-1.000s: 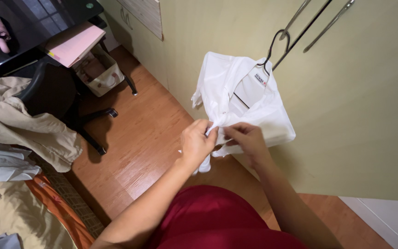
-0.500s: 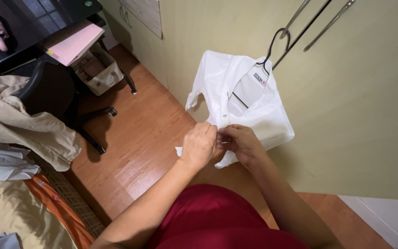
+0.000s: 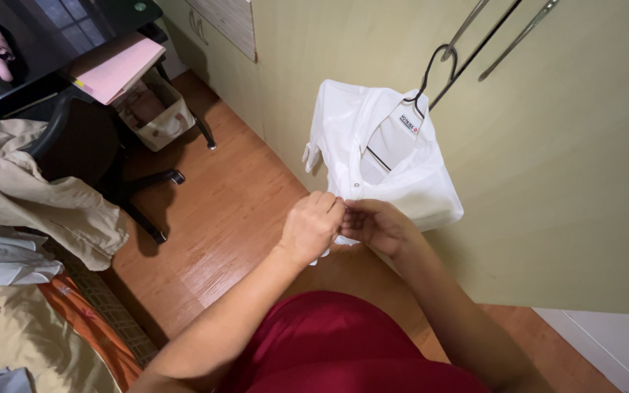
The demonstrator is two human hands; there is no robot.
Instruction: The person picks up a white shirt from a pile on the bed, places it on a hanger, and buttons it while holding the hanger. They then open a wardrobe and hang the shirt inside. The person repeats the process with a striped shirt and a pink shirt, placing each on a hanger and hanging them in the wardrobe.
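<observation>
White cotton, basically: a white shirt [image 3: 394, 164] is hung on a black wire hanger [image 3: 431, 73] hooked over a metal door handle [image 3: 475, 33], so the front is kept at working height against the green wardrobe door [image 3: 562, 182]. In the head view, the shirt's front edges are pinched together low down by the left hand [image 3: 311, 227] and right hand [image 3: 378, 227], fingertips closed on the cloth right where a button would be done up. A beige garment [image 3: 30, 193] is draped over the black office chair [image 3: 89, 149], well apart.
</observation>
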